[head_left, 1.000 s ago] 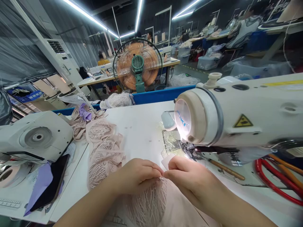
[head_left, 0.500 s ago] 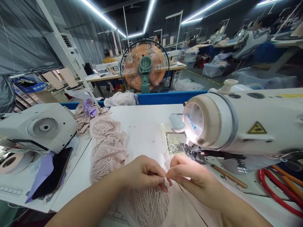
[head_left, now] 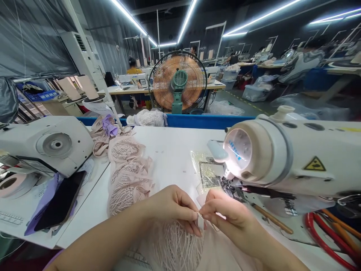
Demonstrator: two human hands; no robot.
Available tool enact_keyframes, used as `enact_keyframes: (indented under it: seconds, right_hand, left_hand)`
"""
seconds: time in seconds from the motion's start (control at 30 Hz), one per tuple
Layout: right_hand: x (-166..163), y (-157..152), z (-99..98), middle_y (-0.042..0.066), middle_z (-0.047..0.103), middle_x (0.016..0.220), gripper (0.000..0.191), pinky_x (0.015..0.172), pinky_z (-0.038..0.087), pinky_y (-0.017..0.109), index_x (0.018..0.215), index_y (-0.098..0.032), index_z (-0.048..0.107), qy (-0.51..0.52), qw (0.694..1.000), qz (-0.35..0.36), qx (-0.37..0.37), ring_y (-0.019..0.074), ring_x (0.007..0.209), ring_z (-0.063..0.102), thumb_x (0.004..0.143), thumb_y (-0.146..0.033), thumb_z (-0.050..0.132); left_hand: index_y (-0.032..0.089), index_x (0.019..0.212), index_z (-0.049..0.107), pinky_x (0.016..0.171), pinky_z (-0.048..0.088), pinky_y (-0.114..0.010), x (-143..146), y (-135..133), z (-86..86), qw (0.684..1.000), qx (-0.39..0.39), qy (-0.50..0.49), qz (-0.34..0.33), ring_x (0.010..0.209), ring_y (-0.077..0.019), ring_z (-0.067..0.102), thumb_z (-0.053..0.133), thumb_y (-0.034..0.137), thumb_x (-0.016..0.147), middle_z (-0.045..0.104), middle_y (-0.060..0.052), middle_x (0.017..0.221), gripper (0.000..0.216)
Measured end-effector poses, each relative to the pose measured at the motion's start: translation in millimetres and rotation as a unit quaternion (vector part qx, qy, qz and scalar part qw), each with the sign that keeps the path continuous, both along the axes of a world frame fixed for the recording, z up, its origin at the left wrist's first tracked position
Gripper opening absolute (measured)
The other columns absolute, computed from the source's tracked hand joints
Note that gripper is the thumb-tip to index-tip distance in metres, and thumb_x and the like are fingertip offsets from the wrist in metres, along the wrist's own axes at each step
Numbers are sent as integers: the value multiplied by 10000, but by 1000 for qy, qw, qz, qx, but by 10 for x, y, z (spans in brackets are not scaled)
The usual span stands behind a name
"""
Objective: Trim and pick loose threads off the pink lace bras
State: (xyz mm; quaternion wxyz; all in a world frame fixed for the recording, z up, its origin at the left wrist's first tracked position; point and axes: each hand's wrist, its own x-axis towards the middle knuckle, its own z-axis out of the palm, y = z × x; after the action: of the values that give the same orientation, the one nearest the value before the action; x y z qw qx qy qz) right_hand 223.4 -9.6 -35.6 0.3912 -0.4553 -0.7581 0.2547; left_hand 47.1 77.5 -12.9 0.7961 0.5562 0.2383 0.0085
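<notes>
A pale pink lace bra (head_left: 182, 250) lies at the table's front edge, beneath both hands. My left hand (head_left: 175, 207) is closed, its thumb and fingers pinching a short light strap end (head_left: 200, 222) of the bra. Right beside it, my right hand (head_left: 231, 216) pinches the same piece between thumb and forefinger, so the fingertips of both hands nearly meet. Just beyond my right hand, the lit needle area of a white sewing machine (head_left: 299, 150) stands. The exact join between the fingers is partly hidden.
Several pale lace bras (head_left: 125, 173) are piled left of my hands. Further left are a black phone (head_left: 62, 203), a tape roll (head_left: 15, 187) and a second sewing machine (head_left: 53, 145). Red-handled scissors (head_left: 318, 235) and a wooden stick (head_left: 272, 219) lie right. A fan (head_left: 178, 82) stands beyond the table.
The view has shifted slightly. The strap end has turned more upright between my fingers, and my right fingertips have moved slightly up along it. Both hands keep their pinch.
</notes>
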Motion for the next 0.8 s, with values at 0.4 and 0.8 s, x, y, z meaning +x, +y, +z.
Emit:
enact_keyframes:
  seconds: [0.4, 0.8]
  right_hand:
    - [-1, 53, 17, 27, 520, 674, 212, 533, 406, 252, 726, -186, 508, -33, 997, -28, 57, 141, 621, 486, 874, -131, 366]
    - [-26, -32, 35, 105, 562, 1070, 242, 755, 499, 359, 1054, -216, 558, -116, 971, -134, 163, 217, 978, 539, 843, -147, 461]
  left_hand:
    - [92, 661, 698, 527, 479, -190, 21, -11, 20, 998, -6, 25, 62, 527, -106, 629, 629, 203, 624, 664, -36, 563, 136]
    - [87, 605, 649, 541, 495, -217, 57, -47, -30, 988, 76, 31, 131, 518, -125, 626, 646, 254, 627, 636, -32, 512, 169]
